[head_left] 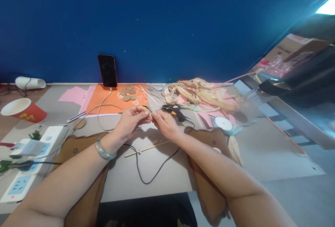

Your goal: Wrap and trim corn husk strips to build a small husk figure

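Note:
My left hand (pixel 132 121) and my right hand (pixel 165 124) meet above the middle of the table, fingertips nearly touching. Between them they pinch a small pale strip (pixel 146 109) that resembles dried corn husk; the fingers cover part of it. Just beyond my right hand lies a black glue gun (pixel 176 111). Behind it spreads a heap of dried husks (pixel 200 92). Below the hands a thin wooden stick (pixel 149 148) rests on the table beside a black cable (pixel 146 183). Round cardboard discs (pixel 127 97) lie on orange paper (pixel 103 99) farther back.
A phone (pixel 107 70) leans against the blue wall (pixel 167 28). At left are a red paper cup (pixel 24 110) and a power strip (pixel 19 181) with plugs. Brown pads (pixel 78 150) lie under my forearms. A white ribbon roll (pixel 223 123) sits at right.

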`<state>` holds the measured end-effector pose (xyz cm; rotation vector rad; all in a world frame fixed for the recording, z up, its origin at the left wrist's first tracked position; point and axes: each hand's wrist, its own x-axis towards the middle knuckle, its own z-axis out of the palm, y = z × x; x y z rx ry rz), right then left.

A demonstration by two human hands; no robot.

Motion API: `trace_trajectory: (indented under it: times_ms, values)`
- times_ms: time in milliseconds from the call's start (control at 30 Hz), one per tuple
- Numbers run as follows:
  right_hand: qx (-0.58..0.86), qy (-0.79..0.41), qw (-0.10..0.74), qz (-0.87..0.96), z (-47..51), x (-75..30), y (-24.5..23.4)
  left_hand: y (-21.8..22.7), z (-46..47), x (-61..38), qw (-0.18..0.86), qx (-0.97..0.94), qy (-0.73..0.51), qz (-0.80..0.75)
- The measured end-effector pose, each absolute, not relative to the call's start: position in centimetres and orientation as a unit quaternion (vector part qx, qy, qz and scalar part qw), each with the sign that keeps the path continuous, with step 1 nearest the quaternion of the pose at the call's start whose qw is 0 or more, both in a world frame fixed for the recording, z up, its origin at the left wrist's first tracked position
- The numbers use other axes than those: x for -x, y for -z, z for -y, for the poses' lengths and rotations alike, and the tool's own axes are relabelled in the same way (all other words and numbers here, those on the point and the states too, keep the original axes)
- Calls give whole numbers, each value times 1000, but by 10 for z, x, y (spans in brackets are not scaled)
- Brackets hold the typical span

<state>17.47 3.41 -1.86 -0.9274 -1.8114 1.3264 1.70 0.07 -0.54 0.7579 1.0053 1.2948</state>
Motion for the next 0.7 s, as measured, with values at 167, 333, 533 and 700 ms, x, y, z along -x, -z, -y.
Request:
trace_trajectory:
  times_ms: [167,333,533,700]
  values:
    - [370,-555,393,633,-38,-177,16,2,2,-18,607,-379,-517,-469]
    - [390,-513,373,668,-36,-180,6,10,0,-19,550,-479,-455,-511]
    - [400,-496,381,670,-36,-178,6,6,0,-18,548,-448,-475,-523]
    - [400,-504,372,669,-36,-179,7,1,1,-15,563,-410,-539,-473]
